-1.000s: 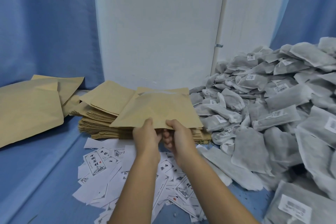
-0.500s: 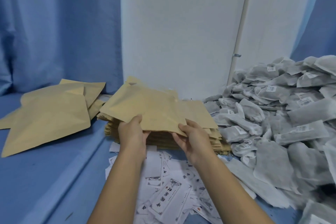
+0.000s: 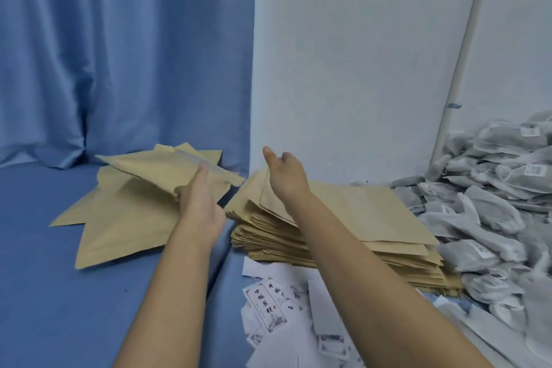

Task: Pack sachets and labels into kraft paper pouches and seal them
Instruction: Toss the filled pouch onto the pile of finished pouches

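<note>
One pouch seems finished, many remain.
The left hand grips a pouch left of the stack; the right hand hangs loose and empty above it. Sachets and labels lie unpacked.

sachet pile: cut at right edge | labels: cut at bottom

The left forearm is bare along all the length that shows, slim and smooth, narrowing toward the wrist. The right forearm is bare in the same way and looks broader where the lower edge cuts it. The left grip is a bare hand, shown from its back. The right grip is likewise bare, with a short thumb rounded at the tip.
</note>
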`<state>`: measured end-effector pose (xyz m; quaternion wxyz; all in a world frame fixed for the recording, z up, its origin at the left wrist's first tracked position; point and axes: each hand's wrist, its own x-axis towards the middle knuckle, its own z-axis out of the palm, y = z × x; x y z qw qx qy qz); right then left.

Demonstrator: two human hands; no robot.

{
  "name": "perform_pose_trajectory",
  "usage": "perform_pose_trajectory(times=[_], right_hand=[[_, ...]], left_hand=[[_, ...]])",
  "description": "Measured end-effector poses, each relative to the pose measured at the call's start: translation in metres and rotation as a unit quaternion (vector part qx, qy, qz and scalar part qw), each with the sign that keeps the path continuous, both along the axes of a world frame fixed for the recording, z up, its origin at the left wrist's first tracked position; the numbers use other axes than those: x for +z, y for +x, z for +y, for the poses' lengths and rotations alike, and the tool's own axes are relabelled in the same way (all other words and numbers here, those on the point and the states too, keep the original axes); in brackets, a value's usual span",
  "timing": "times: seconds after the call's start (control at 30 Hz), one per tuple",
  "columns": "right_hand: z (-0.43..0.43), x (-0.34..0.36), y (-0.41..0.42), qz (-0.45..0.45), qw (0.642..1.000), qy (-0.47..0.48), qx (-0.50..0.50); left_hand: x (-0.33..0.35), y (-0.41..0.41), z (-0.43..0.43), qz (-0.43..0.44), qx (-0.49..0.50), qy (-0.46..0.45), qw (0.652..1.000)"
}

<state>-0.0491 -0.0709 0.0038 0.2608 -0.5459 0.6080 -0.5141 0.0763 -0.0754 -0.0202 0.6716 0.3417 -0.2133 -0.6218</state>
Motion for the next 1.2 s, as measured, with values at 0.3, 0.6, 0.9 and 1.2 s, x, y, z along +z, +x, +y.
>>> perform_pose_trajectory(times=[0.3,0.6,0.9,1.2], right_hand=[[0.032,-0.065,-0.06,0.271,0.962,0.036,-0.015],[0.083,-0.075,-0.1,0.444,0.895,-0.021,0.019],[0.111,-0.094,-0.117,0.35,0.923,-0.161,0.015],[0.135,-0.094,-0.112,0.172,0.965,-0.196,0.002]], left_hand=[[-0.021,-0.048,0.027,-0.061,0.08,-0.067,0.993],[-0.023,-0.095,0.07,-0.212,0.225,-0.03,0.951],[-0.046,-0.119,0.09,-0.215,0.079,0.004,0.973],[-0.035,-0.132,0.104,-0.285,0.083,-0.15,0.943]])
